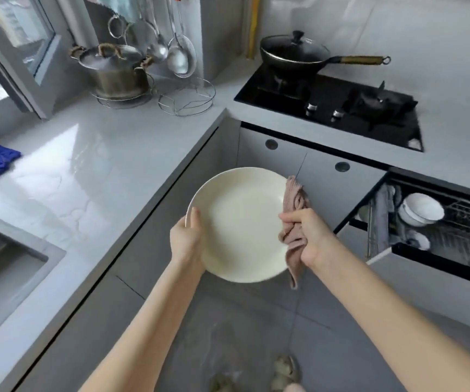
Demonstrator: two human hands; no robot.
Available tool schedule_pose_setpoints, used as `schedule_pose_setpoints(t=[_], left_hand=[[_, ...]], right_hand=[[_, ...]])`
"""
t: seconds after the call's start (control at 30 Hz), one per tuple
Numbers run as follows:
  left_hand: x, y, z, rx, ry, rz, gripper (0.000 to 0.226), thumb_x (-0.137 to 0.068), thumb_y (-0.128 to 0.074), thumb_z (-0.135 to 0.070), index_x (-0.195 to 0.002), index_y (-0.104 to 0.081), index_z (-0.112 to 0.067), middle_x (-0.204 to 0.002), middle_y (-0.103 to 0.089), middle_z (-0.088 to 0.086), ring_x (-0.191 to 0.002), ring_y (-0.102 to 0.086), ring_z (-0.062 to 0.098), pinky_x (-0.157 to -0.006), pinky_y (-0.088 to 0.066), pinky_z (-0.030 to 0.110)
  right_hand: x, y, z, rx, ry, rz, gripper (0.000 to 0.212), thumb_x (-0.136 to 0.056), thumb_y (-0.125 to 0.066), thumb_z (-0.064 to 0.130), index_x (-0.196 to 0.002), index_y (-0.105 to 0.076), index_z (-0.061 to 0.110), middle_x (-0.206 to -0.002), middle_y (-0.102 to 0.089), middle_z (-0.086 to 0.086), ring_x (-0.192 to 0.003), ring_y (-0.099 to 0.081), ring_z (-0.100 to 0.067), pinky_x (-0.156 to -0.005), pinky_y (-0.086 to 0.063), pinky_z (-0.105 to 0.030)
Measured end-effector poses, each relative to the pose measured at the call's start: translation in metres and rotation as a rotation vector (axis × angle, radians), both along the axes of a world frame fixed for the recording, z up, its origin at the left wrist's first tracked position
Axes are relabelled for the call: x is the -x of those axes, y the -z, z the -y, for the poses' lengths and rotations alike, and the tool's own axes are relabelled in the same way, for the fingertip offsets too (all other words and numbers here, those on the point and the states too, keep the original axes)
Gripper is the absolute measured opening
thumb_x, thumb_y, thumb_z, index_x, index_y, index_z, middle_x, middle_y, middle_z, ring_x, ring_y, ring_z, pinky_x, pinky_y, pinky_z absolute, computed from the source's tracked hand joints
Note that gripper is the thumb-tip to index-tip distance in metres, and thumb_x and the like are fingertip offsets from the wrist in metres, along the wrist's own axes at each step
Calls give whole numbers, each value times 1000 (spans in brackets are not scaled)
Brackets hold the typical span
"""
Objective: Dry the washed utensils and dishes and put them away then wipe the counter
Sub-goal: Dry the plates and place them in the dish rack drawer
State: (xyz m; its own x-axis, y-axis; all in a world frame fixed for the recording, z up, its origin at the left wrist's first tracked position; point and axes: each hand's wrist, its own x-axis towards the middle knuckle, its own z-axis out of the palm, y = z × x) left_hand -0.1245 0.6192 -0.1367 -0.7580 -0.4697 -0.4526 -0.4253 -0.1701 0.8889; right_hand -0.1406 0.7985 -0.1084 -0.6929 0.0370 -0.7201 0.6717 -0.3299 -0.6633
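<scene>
Your left hand (187,236) has its grip on the near-left rim of the white plate (242,224), thumb on top. Your right hand (310,236) is clenched around the pinkish cloth (294,213), which touches the plate's right rim. The plate hangs over the floor, beside the tabletop (86,165) corner.

glossy ceramic plate (242,224); ribbed cloth rag (296,219); polished counter (86,165).

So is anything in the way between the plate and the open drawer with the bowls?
Nothing visible blocks it. Only the right hand, gripping the cloth at the right rim of the plate, is on that side; beyond it is open air to the drawer.
</scene>
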Motion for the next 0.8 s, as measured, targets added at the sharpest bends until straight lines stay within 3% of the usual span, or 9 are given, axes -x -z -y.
schedule_pose_setpoints(t=[0.17, 0.27, 0.33, 0.43, 0.57, 0.6, 0.67, 0.73, 0.8], left_hand=[[-2, 6, -97, -132, -252, -28, 21, -98, -41, -28, -91, -56, -15, -91, -62, 2, -88, -60, 26, -81, -50, 34], [2, 5, -142, -181, -149, -15, 23, -97, -40, -28, -88, -58, -17, -82, -61, -2, -84, -60, 24, -71, -50, 31], [3, 5, -174, -209, -12, 37, 23, -97, -39, -29, -92, -58, -17, -79, -59, -3, -74, -58, 20, -57, -45, 25], [-1, 3, -233, -192, 200, 63, 26, -94, -40, -32, -90, -59, -16, -84, -59, 1, -68, -54, 19, -50, -42, 21], [-7, -4, -316, -111, 397, 3, 32, -94, -41, -36, -91, -60, -11, -84, -54, 3, -72, -51, 20, -54, -43, 23], [-8, -8, -341, -91, 438, -39, 31, -95, -40, -36, -87, -58, -12, -82, -51, 4, -73, -49, 19, -58, -42, 26], [-8, -14, -370, -42, 511, -124, 36, -96, -39, -38, -87, -58, -9, -78, -49, 6, -71, -47, 19, -59, -40, 27], [-8, -20, -411, 59, 600, -187, 44, -98, -37, -40, -79, -56, -5, -71, -49, 6, -66, -45, 18, -55, -37, 26], [-3, -24, -445, 140, 640, -198, 46, -98, -37, -43, -71, -51, -8, -67, -48, 8, -66, -43, 19, -58, -36, 29]], right_hand=[[-20, 10, -32, -24, 280, -96, 27, -81, -61, 1, -61, -46, 12, -43, -43, 3, -30, -32, -2, -31, -17, -14], [-38, 6, -74, -121, 317, -154, 7, -82, -65, 3, -78, -59, 3, -53, -57, -4, -35, -46, -7, -39, -34, -18], [-54, 8, -118, -237, 333, -245, 17, -79, -70, 4, -94, -61, 1, -63, -66, -6, -48, -63, -11, -45, -49, -20], [-87, -3, -193, -621, 258, -386, 48, -63, -80, 30, -102, -54, 20, -90, -72, -1, -79, -71, -25, -68, -58, -45], [-106, -37, -297, -1405, 166, -471, 72, -73, -75, 46, -134, -43, 24, -122, -62, 0, -106, -60, -29, -76, -43, -34], [-105, -41, -326, -1566, 99, -512, 78, -73, -69, 54, -138, -41, 21, -127, -59, -4, -109, -58, -31, -78, -42, -35], [-88, -31, -361, -1817, -299, -476, 95, -70, -46, 78, -142, -40, 17, -139, -50, -14, -122, -50, -38, -94, -39, -47], [-73, -15, -391, -1852, -683, -395, 106, -71, -8, 89, -148, -31, 20, -153, -27, -21, -140, -22, -47, -110, -17, -63], [-66, -4, -406, -1770, -915, -434, 109, -67, 18, 85, -152, -13, 26, -159, -4, -20, -143, 6, -46, -113, 2, -63]])
